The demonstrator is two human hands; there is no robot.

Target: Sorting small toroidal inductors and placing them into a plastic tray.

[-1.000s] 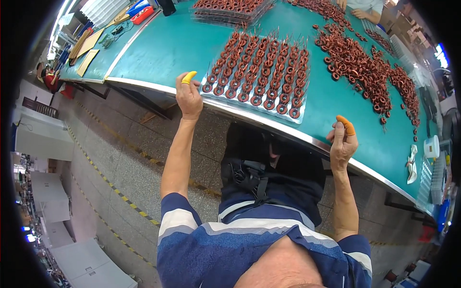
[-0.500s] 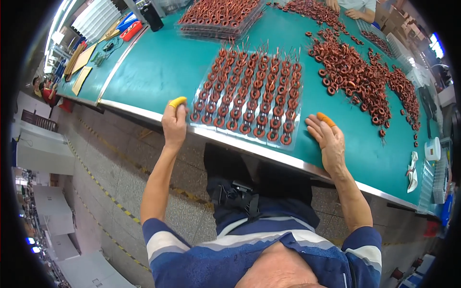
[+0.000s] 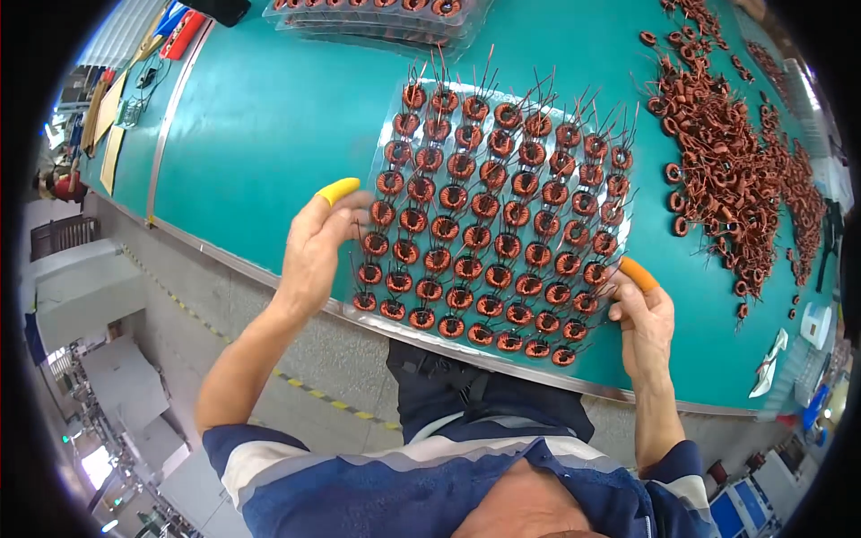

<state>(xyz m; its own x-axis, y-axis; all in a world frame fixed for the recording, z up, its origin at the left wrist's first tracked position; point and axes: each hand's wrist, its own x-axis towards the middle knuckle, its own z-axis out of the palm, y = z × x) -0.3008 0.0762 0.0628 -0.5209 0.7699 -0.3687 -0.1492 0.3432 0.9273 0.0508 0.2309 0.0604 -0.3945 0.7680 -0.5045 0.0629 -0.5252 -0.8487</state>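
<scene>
Gripping the two near corners of a clear plastic tray, both hands are seen at the front edge of the green table. The left hand, a yellow finger cot worn on its forefinger, is closed on the tray's left side; the right hand, with an orange finger cot, is pinched on the near right corner. Neither hand is released or empty.

The tray is held at the table's front edge, its near rim just past the metal edging, directly before the person. Every pocket that can be seen is filled with a copper-wound ring coil, so the loading of this tray is judged complete; no bare pocket can be made out, though the corners under the fingers are hidden. What is left appears considerable: a large loose heap of coils is spread to the right, well apart from the tray.

The tray is roughly rectangular, and its long axis cannot be told with certainty through the lens bend. It is skewed slightly, the far end swung toward the right. The coils' wire leads are pointed up and away from the person.

Further back, a stack of filled trays is set near the table's far edge.
</scene>
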